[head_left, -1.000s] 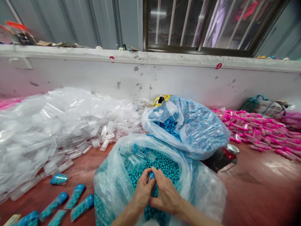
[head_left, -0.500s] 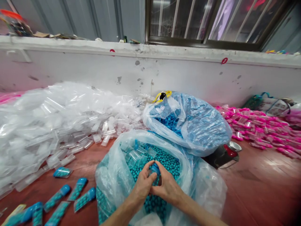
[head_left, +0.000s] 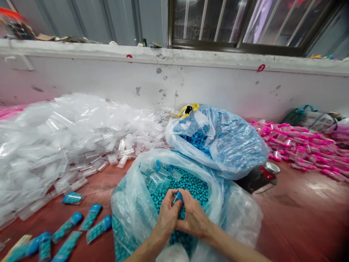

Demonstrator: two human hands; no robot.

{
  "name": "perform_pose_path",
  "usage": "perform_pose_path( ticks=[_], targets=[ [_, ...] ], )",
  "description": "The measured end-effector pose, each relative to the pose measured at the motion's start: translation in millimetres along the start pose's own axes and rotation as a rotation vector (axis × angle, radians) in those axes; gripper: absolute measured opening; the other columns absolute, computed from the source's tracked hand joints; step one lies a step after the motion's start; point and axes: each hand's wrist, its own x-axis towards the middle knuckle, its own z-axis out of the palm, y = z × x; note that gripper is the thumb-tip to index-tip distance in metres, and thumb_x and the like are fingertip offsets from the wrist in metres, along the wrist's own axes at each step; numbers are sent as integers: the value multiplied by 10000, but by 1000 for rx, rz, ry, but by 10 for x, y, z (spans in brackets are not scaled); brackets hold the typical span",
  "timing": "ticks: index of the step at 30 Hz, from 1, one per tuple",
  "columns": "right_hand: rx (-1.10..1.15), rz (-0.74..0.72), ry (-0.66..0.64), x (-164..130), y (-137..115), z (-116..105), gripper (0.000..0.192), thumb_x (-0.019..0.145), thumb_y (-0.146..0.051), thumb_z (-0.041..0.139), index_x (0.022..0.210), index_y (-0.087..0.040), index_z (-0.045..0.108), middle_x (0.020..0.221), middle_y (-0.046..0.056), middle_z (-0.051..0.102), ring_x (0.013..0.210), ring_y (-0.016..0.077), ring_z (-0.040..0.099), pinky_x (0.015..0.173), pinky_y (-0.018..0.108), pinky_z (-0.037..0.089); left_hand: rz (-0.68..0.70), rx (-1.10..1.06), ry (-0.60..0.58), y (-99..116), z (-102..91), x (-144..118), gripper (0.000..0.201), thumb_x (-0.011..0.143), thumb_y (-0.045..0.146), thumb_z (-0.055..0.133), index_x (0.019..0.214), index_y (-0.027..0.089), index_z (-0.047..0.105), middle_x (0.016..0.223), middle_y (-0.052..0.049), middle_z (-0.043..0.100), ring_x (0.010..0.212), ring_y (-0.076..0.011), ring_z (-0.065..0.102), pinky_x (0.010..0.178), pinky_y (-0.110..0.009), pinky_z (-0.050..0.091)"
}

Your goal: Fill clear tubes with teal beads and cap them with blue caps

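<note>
The fingers (head_left: 174, 199) of both hands are pinching together around a small blue cap (head_left: 178, 197), which is sitting between the left hand (head_left: 167, 217) and the right hand (head_left: 194, 217) just above the teal beads (head_left: 191, 187) in the near plastic bag (head_left: 131, 203). The tube that the cap belongs to is mostly hidden by the two hands, so how full it is cannot be told. The step in hand looks like closing a filled tube over the bag; the next move is probably calling for a firm press of the cap and then setting the piece with the filled tubes (head_left: 92, 213) lying on the red floor (head_left: 300, 218) to the left. Compared with a second ago, the cap is standing higher and clearer between the thumbs, the hands are drawing closer together, and the camera is tipping down a little, so the clear empty tubes (head_left: 68, 142) and the second bag of blue beads (head_left: 218, 142) are appearing slightly higher.
</note>
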Motion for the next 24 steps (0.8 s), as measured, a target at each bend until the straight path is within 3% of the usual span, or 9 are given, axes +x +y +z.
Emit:
perform_pose_path(
  ticks=[4, 7, 10, 12, 16, 18, 21, 24],
  targets=[
    [75, -16, -5, -37, 28, 43, 687, 586, -230, 606, 1222, -154, 357, 1042, 94, 513, 959, 237, 510, 819, 358, 424, -38, -25, -83, -16, -5, 14, 212, 732, 277, 498, 908, 160, 514, 753, 12, 556, 746, -133, 521, 678, -222, 409],
    [134, 7, -24, -49, 17, 61, 766, 628, -247, 615, 1307, -187, 267, 1130, 99, 485, 889, 209, 539, 811, 355, 426, 36, 32, -85, -4, -38, 27, 232, 737, 251, 471, 945, 157, 513, 809, -4, 578, 787, -142, 528, 716, -231, 414],
    [201, 16, -155, -50, 2, 20, 917, 652, -298, 639, 1380, -203, 90, 1207, 113, 444, 710, 149, 567, 726, 318, 460, 154, 355, -107, 104, -222, -14, 252, 750, 213, 434, 980, 173, 531, 825, -11, 610, 802, -155, 549, 741, -246, 410],
    [214, -2, -231, -42, 25, -42, 909, 680, -316, 628, 1388, -208, 69, 1208, 104, 458, 694, 136, 573, 706, 291, 464, 167, 654, -136, 212, -481, -58, 307, 773, 214, 408, 1059, 199, 520, 848, -14, 630, 801, -168, 571, 743, -264, 410],
    [43, 10, -257, 39, 201, -178, 585, 769, -327, 532, 1305, -171, 356, 1137, 99, 548, 849, 183, 578, 801, 303, 427, 55, 1192, 127, 392, -1157, -94, 392, 833, 263, 336, 1212, 243, 436, 1047, -47, 612, 936, -205, 565, 796, -305, 400],
    [-64, 39, -244, 119, 310, -227, 473, 794, -308, 497, 1234, -140, 450, 1086, 105, 585, 944, 203, 557, 846, 303, 403, 6, 1449, 309, 431, -1379, -81, 400, 831, 258, 345, 1218, 214, 439, 1033, -85, 606, 944, -240, 551, 785, -337, 399],
    [-271, 96, -208, 257, 413, -287, 368, 828, -242, 438, 1184, -159, 479, 1056, 99, 592, 991, 206, 544, 849, 300, 402, 63, 1630, 470, 416, -1358, -36, 381, 840, 261, 347, 1192, 175, 466, 969, -111, 602, 914, -257, 539, 768, -349, 397],
    [-521, 182, -174, 382, 445, -345, 317, 838, -212, 415, 1147, -187, 481, 1042, 101, 571, 908, 216, 583, 763, 306, 442, 151, 1569, 315, 320, -1018, 80, 341, 860, 278, 332, 1154, 202, 487, 941, -79, 600, 837, -212, 557, 719, -305, 409]
  ],
)
